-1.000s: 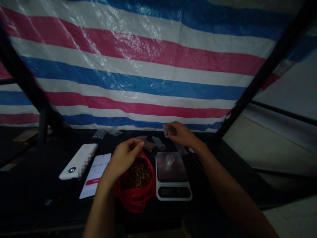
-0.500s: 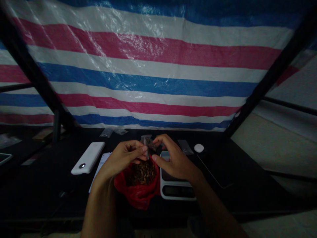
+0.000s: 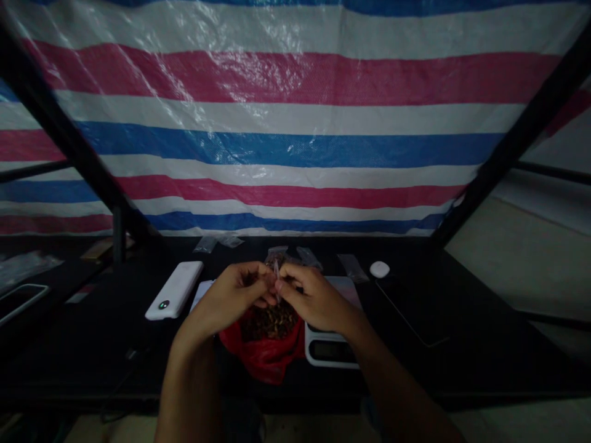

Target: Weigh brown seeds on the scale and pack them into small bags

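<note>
Both hands meet over a red plastic bag (image 3: 268,360) that stands open with small brown dried pieces (image 3: 272,323) inside. My left hand (image 3: 242,292) pinches a small clear plastic bag (image 3: 276,268) between thumb and fingers. From the other side my right hand (image 3: 314,295) closes on the same bag, thumb against fingertips. What the small bag contains is too dark to make out. Under my right hand lies a white kitchen scale (image 3: 332,354) with a dark display, partly covered by the hand.
A white power bank (image 3: 175,289) and a partly hidden phone (image 3: 201,292) lie to the left. Small clear bags (image 3: 205,244) rest along the back, another clear bag (image 3: 353,268) behind the scale. At right are a round white object (image 3: 379,269) and a dark tablet-like slab (image 3: 410,314).
My right hand has moved left, and its thumb and fingers, apart before, have closed on the small clear bag. My left hand keeps its pinch. The view has shifted slightly.
</note>
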`<action>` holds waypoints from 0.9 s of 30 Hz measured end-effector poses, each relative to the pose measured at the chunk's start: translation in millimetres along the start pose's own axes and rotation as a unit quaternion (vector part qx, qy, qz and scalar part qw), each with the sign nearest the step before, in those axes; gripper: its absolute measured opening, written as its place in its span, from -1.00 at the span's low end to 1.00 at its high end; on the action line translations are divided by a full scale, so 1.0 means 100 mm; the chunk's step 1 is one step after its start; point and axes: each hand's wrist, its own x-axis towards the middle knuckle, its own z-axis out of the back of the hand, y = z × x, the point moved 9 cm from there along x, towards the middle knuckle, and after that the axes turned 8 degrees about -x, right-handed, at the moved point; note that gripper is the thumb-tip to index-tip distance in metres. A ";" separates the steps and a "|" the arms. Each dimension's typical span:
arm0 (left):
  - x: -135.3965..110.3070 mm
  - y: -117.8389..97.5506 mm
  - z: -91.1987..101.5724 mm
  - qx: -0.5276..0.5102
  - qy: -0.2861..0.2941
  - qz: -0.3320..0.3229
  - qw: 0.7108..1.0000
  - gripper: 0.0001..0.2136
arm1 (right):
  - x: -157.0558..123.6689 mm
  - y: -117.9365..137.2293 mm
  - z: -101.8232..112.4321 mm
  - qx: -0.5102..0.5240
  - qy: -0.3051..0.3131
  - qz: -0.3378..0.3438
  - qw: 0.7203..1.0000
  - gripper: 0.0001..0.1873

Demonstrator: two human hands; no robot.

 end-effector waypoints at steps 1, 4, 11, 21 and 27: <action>0.00 -0.01 -0.01 0.013 -0.003 -0.007 1.000 -0.80 | 0.00 0.00 0.00 -0.005 -0.004 -0.002 1.000 -0.81; 0.02 -0.04 -0.04 0.051 -0.013 -0.034 0.998 -0.88 | 0.02 -0.03 0.03 -0.036 -0.039 -0.015 0.998 -0.78; 0.01 -0.12 0.10 0.200 -0.115 -0.068 0.971 -0.87 | 0.03 -0.12 0.06 -0.105 -0.127 -0.045 0.985 -0.76; -0.19 -0.36 0.10 0.236 -0.121 -0.184 0.946 -0.52 | 0.04 -0.21 0.18 0.007 -0.142 -0.092 0.986 -0.78; -0.06 -0.07 0.02 0.173 -0.012 -0.108 0.979 -0.38 | 0.08 -0.45 -0.04 0.262 -0.065 -0.157 0.950 -0.84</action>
